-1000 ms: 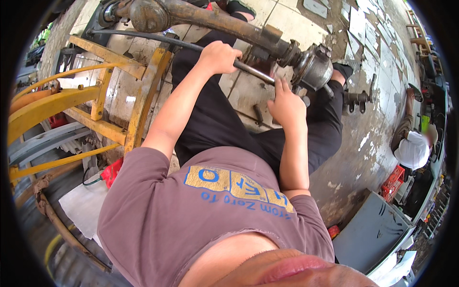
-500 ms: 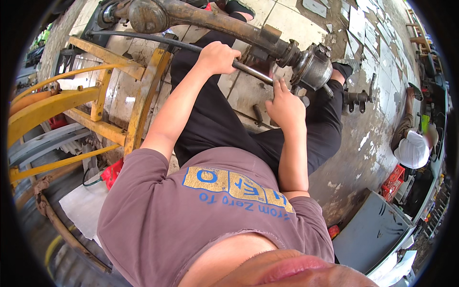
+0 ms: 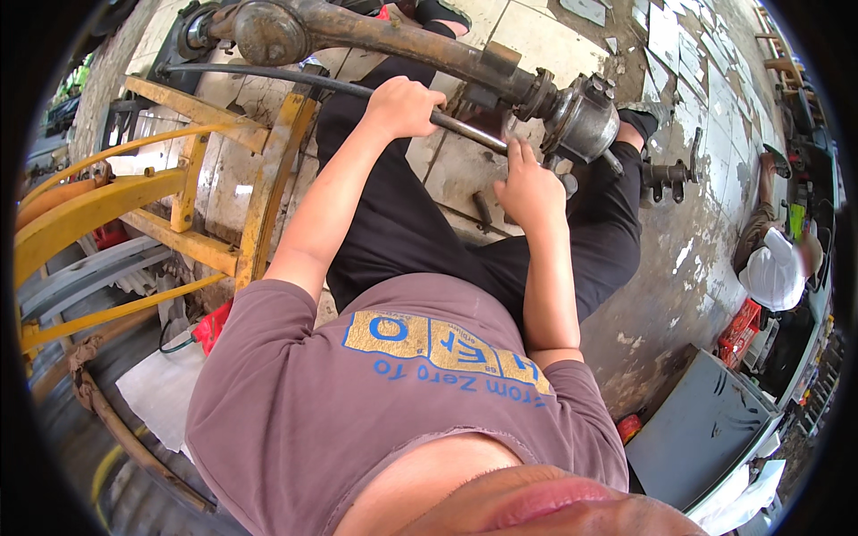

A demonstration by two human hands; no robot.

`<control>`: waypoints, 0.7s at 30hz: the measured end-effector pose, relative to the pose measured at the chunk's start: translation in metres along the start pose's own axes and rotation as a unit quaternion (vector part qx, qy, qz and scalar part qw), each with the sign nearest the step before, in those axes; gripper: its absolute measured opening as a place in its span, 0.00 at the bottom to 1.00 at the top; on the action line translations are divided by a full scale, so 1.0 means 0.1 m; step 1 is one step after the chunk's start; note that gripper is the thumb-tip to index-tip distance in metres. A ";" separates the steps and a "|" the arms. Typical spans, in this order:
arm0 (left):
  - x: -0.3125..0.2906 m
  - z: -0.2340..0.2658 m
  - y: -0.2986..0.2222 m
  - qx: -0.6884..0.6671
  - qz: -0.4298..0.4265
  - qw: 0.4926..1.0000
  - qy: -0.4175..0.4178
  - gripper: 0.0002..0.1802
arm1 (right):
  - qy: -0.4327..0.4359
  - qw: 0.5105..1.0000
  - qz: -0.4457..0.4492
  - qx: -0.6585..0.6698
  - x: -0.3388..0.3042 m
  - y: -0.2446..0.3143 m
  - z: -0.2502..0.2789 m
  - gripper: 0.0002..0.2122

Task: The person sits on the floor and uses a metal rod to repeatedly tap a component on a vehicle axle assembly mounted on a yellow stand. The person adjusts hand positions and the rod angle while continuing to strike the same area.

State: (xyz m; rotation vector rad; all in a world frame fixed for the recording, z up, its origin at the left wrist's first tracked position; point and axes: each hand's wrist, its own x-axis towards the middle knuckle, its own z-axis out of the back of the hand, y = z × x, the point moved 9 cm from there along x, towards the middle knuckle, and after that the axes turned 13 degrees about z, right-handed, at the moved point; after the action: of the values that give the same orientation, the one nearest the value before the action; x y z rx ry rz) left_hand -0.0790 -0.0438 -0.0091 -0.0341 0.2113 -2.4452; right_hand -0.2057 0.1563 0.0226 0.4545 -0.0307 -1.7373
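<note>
Dark metal in the long bar (image 3: 474, 134), in the head view: lying aslant over the left leg (image 3: 384, 205), alongside the axle (image 3: 407, 40). Wrapped by the left hand (image 3: 399, 109), fingers curled round and knuckles up, some way short of the right end; judged a supporting hold, with that end left accessible. Met at that end by the right hand (image 3: 534, 183), two fingers stretched forward and not wrapped round the bar; apparently for guiding or feeling the tip. Cannot tell whether in contact. Cannot tell, either, what bears the far end, near the axle's left part.

Noted just beyond the right hand: hub (image 3: 581, 121), joined to the axle's right end. Spread wide on the tiles (image 3: 456, 183): legs (image 3: 608, 228), likely so as to keep bar and hub within reach. Found on the tiles between them, untouched: small pin (image 3: 483, 208). Standing close at left: yellow frame (image 3: 275, 180), crossed by the bar near the top of one post; not determinable whether touching. Observed well apart at far right: another person (image 3: 773, 277), near a red crate (image 3: 740, 332).
</note>
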 end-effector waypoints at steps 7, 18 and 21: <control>-0.01 -0.01 0.00 -0.001 0.001 1.000 0.004 0.16 | 0.002 1.000 0.024 -0.005 -0.06 0.03 0.02 0.38; 0.01 -0.03 0.03 -0.007 -0.004 1.000 -0.003 0.15 | 0.005 1.000 0.009 -0.017 0.04 0.05 0.00 0.39; -0.04 -0.06 0.00 0.002 -0.007 1.000 0.004 0.16 | 0.032 0.999 0.012 0.003 -0.10 0.08 0.04 0.40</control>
State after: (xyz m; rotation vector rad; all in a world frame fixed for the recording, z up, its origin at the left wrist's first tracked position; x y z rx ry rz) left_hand -0.0766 -0.0402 -0.0145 -0.0243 0.2116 -2.4592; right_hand -0.1980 0.1627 0.0310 0.5127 0.0045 -1.6992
